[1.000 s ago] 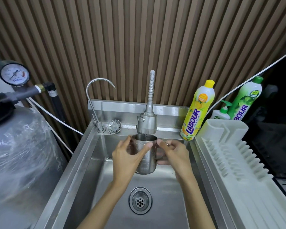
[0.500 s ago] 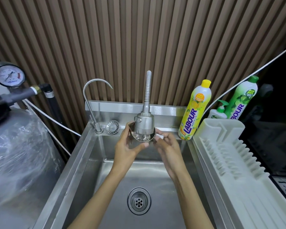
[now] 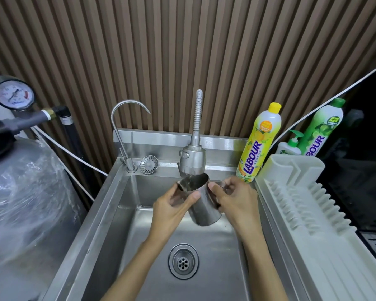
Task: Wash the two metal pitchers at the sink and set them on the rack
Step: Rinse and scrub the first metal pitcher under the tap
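Observation:
A metal pitcher (image 3: 204, 210) is held tilted over the steel sink (image 3: 126, 213), its mouth turned up and left under the spray tap head (image 3: 192, 160). Water runs from the tap into it. My left hand (image 3: 172, 208) grips the pitcher's rim and left side, thumb across the front. My right hand (image 3: 234, 199) holds the right side, fingers curled at the handle. The white dish rack (image 3: 308, 218) on the right stands empty. Only one pitcher is in sight.
A thin gooseneck tap (image 3: 126, 131) and a loose strainer (image 3: 149, 164) sit on the sink's back ledge. Yellow (image 3: 259, 144) and green (image 3: 322, 129) detergent bottles and a pump bottle (image 3: 291, 146) stand behind the rack. A wrapped tank (image 3: 24, 203) with a pressure gauge (image 3: 13, 94) stands at left.
The pitcher went from upright under the tap, to raised against the tap head, to lowered and tilted with its mouth under the stream. Both hands stayed on it.

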`<state>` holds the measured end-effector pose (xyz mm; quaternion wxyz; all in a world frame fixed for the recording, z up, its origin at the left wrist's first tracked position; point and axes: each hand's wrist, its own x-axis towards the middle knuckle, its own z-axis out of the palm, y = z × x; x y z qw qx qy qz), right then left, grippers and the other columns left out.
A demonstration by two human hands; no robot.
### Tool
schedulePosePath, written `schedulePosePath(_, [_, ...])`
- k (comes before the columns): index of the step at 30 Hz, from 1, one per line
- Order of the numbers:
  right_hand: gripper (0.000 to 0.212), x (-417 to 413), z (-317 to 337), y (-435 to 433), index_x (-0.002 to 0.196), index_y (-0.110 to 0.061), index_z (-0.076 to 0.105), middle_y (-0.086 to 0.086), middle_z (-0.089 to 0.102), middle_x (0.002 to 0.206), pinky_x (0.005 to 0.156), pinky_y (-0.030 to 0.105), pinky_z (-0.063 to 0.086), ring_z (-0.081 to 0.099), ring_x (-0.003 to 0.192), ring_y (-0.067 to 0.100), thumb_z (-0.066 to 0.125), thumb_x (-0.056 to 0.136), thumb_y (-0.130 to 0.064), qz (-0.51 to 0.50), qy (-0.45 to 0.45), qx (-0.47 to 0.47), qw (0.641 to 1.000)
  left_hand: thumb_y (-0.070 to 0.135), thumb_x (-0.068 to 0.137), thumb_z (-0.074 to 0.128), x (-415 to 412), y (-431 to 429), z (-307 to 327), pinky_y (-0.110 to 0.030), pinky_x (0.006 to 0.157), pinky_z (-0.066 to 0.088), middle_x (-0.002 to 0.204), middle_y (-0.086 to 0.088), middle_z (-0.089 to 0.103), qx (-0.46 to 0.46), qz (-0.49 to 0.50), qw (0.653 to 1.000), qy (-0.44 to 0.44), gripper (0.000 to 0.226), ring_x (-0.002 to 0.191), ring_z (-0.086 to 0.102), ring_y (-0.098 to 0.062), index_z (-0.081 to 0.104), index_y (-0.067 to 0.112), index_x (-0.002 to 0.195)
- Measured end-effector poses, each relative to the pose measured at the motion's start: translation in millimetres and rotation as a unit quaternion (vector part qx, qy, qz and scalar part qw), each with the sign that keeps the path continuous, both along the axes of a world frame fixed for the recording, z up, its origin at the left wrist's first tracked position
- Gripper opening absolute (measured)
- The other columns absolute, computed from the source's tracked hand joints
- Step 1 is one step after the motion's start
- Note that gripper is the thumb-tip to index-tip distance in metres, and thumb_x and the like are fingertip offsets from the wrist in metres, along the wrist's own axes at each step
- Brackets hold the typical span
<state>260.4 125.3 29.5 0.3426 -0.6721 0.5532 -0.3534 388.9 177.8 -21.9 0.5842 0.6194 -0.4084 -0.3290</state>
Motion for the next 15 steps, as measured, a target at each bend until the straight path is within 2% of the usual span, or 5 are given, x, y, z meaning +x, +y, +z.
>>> schedulePosePath(3, [0.022, -1.2, 5.2, 1.5, 0.068, -0.025, 0.053, -0.003, 0.067, 0.078, 0.072, 0.03, 0.05, 0.065, 0.078, 0.016, 0.067, 0.082, -0.018, 0.021, -0.08, -0.029, 0.996, 0.025, 0.062, 0.076, 2.3, -10.1, 3.3, -0.008, 0.081, 0.046, 0.109, 0.013, 0.068, -0.029, -0.055, 0.995, 0.081, 0.06, 0.104, 0.062, 0.002, 0.057, 0.023, 0.12])
schedulePosePath(7, [0.02, 6.3, -8.4, -10.8, 0.073, -0.011, 0.047, -0.012, 0.066, 0.11, 0.089, 0.021, 0.047, 0.063, 0.096, 0.001, 0.059, 0.087, -0.004, 0.077, -0.281, 0.076, 0.954, -0.008, 0.065, 0.076, 11.3, -23.4, 15.7, -0.007, 0.083, 0.043, 0.103, 0.024, 0.068, -0.098, -0.063, 0.99, 0.076, 0.064, 0.101, 0.059, 0.009, 0.053, 0.03, 0.111])
schedulePosePath(10, [0.022, 15.6, -22.7, -16.2, 0.072, -0.01, 0.044, 0.003, 0.065, 0.116, 0.097, 0.031, 0.047, 0.064, 0.103, 0.011, 0.054, 0.089, -0.002, 0.123, -0.404, 0.163, 0.892, 0.006, 0.06, 0.08, 20.2, -20.7, 20.6, -0.007, 0.089, 0.038, 0.11, 0.028, 0.063, -0.12, -0.037, 0.992, -0.004, 0.069, 0.108, 0.054, 0.01, 0.05, 0.039, 0.113])
schedulePosePath(12, [0.022, 18.5, -29.1, -14.8, 0.07, -0.009, 0.045, 0.009, 0.064, 0.104, 0.094, 0.034, 0.051, 0.064, 0.097, 0.021, 0.052, 0.09, -0.002, 0.144, -0.448, 0.215, 0.856, 0.025, 0.058, 0.081, 22.5, -14.9, 23.9, -0.005, 0.091, 0.034, 0.118, 0.023, 0.057, -0.111, -0.017, 0.991, -0.078, 0.07, 0.113, 0.05, 0.009, 0.048, 0.042, 0.117])
schedulePosePath(15, [0.018, 20.6, -35.2, -10.2, 0.073, -0.008, 0.049, 0.011, 0.065, 0.082, 0.081, 0.038, 0.058, 0.064, 0.086, 0.027, 0.055, 0.09, -0.009, 0.13, -0.408, 0.24, 0.871, 0.052, 0.05, 0.078, 19.2, -7.6, 26.4, 0.003, 0.084, 0.029, 0.109, 0.024, 0.05, -0.058, 0.069, 0.981, -0.173, 0.077, 0.104, 0.046, 0.008, 0.051, 0.037, 0.12])
